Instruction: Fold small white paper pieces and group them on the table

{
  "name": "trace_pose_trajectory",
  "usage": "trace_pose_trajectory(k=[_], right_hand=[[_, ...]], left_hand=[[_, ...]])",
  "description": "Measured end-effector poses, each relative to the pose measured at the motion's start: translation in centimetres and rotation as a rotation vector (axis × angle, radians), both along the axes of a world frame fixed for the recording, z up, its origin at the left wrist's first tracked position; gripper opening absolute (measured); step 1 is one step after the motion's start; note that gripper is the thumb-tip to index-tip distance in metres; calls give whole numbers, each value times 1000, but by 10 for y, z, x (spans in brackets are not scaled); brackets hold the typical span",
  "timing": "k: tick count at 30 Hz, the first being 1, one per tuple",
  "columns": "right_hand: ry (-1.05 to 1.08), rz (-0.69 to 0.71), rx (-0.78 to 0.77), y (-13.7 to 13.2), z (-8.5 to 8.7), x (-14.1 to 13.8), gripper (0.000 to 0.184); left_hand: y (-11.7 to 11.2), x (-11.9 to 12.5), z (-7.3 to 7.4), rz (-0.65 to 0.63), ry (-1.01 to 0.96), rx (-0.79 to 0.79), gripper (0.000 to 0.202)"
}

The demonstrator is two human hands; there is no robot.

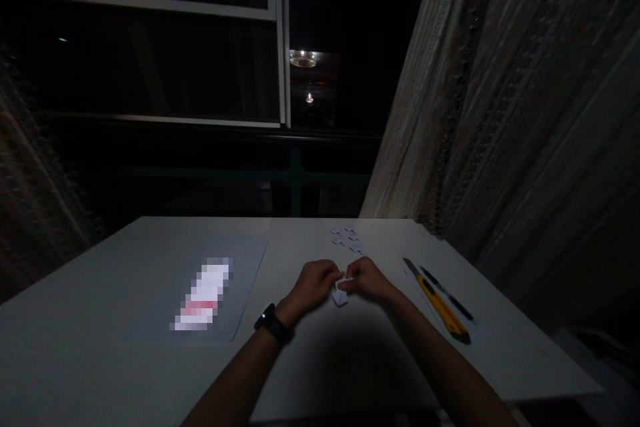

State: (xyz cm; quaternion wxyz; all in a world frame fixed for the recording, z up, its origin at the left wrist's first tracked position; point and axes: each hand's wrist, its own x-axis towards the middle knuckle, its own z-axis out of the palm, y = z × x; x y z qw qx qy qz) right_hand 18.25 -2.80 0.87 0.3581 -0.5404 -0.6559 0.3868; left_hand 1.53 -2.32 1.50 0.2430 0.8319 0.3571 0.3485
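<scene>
Between both hands, just above or on the table, is a small folded piece of white paper (pixel 341 296) with a pointed lower end. My left hand (pixel 314 285) pinches its left upper edge, thumb and finger together. From the other side my right hand (pixel 369 278) grips it, with the thumb lying across the paper. Beyond the hands, several small folded paper pieces (pixel 338 241) lie grouped on the table. A dark watch (pixel 274 324) is strapped round my left wrist. Fine folds are hard to make out in the dim light.
The white table (pixel 295 373) stands before a dark window (pixel 150 67). On the right lie a yellow box cutter (pixel 440 305) and a black pen (pixel 447 292). A large paper sheet (pixel 245 280) with a blurred-out bright patch lies left. A curtain (pixel 425 113) hangs at the right.
</scene>
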Motion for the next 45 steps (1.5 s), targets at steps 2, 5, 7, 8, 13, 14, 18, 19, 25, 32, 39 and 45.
trace_pose_trajectory(k=[2, 5, 7, 8, 13, 14, 18, 19, 25, 32, 39, 45], right_hand=[[16, 21, -35, 0, 0, -1, 31], [28, 51, -61, -1, -1, -1, 32], [30, 75, -58, -1, 0, -1, 32], [32, 87, -53, -2, 0, 0, 32], [51, 118, -44, -3, 3, 3, 31], [52, 124, -49, -4, 3, 3, 31], [61, 156, -78, -3, 1, 3, 29], [59, 162, -83, -3, 0, 3, 29], [79, 162, -107, -2, -3, 2, 32], [48, 174, -45, -1, -3, 0, 32], [-7, 139, 23, -1, -2, 6, 25], [10, 112, 20, -6, 5, 5, 24]], left_hand=[[0, -1, 1, -8, 25, 1, 25], [1, -1, 0, 16, 49, -36, 26], [2, -2, -1, 27, 41, -72, 27], [3, -2, -2, 24, 28, -89, 28], [5, 0, -6, -41, -79, -174, 25], [5, 0, -6, -43, -88, -183, 24], [4, 0, -5, -52, -45, -137, 24], [3, -1, -4, -59, -22, -110, 24], [-1, -1, 1, -42, 80, 27, 23], [-3, 0, 1, -45, 96, 121, 20], [3, -2, -3, -67, -96, -229, 26], [8, -3, -8, -81, -247, -425, 22]])
